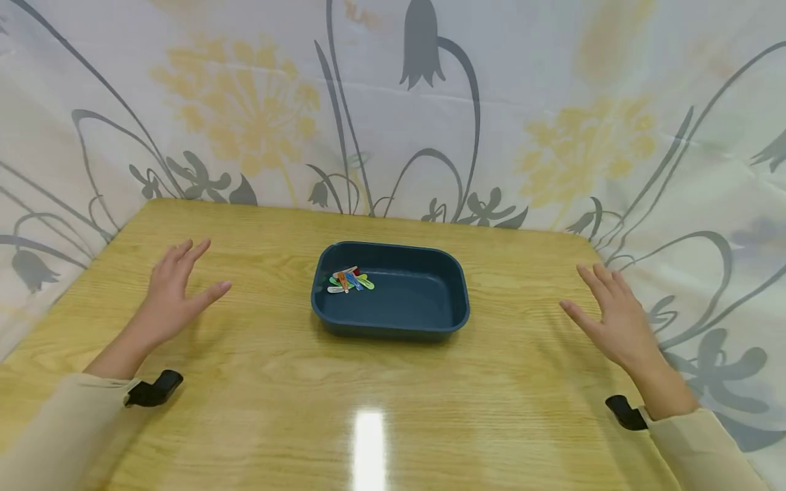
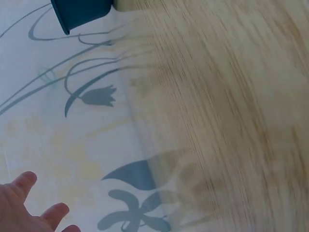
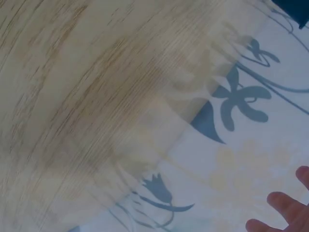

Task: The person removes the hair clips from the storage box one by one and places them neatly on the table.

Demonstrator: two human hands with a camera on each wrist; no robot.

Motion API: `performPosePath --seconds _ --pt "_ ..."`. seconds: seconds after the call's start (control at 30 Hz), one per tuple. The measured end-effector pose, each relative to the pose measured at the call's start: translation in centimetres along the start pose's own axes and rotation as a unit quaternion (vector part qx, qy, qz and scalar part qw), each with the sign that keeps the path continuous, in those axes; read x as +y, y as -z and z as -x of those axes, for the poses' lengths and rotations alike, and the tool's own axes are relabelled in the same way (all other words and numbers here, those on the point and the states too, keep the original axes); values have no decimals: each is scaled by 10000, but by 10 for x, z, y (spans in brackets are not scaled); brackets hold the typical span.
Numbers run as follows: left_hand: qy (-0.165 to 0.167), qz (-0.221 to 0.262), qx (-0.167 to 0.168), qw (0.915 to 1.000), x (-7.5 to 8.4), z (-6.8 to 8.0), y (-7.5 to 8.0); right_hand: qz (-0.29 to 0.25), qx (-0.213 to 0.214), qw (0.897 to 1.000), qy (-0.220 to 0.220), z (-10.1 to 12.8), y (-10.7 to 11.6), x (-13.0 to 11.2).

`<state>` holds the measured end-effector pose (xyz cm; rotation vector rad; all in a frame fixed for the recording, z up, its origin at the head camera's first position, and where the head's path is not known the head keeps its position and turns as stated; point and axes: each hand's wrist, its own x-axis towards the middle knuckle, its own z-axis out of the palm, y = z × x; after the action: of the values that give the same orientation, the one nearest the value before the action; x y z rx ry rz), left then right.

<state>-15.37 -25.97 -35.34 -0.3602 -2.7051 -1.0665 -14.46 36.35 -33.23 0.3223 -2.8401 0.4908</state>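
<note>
**Left hand (image 1: 168, 300) and right hand (image 1: 617, 320) spread wide, well apart from a blue tray (image 1: 424, 296) of hair clips (image 1: 350, 279)**

Set on a wooden tabletop (image 1: 276, 423) at the centre of the head view: the tray, dark blue, rounded at its corners, with raised walls all round. Heaped inside, toward the tray's left end: the clips, small and overlapping, in white, green, yellow-green, orange, blue and red. Too jumbled for a sure count.

At the left of the frame: the left hand, raised over the tabletop, thumb stretched well away from the fingers, holding nothing. At the right of the frame: the right hand, likewise wide, fingers and thumb aimed toward the upper left, holding nothing. Nearest to each: the tray, untouched and between the 2 hands.

At the lower left corner, a beige left sleeve (image 1: 61, 436); at the lower right, a matching right sleeve (image 1: 700, 443). Beside the cuffs, 2 black devices (image 1: 155, 389).

Across the top of the frame, behind the tabletop: a pale backdrop (image 1: 381, 136) printed with grey drooping flowers and yellow blooms. At bottom centre, a bright glare on the wood.

In the left wrist view: 3 fingertips at the lower left, a tray corner at the upper left. In the right wrist view: 3 fingertips at the lower right, a bit of tray at the upper right.
</note>
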Motion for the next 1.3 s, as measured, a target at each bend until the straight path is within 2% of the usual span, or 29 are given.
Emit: performPosePath --seconds 0.17,0.37,0.5,0.8,1.3 --pt "41 402 -32 9992 5 0 -3 -240 22 9997 95 0 -3 -7" --pt "-46 855 103 9963 17 -3 -8 -389 157 9988 243 -2 -5 -15" --pt "-25 931 130 9956 22 -5 -11 -471 183 9982 318 -5 -5 -20" --pt "-347 1179 162 9923 25 -10 -23 -594 125 9974 390 -9 -5 -30" --pt "-454 1144 118 9923 40 -19 -35 -632 155 9960 612 -21 -5 -48"
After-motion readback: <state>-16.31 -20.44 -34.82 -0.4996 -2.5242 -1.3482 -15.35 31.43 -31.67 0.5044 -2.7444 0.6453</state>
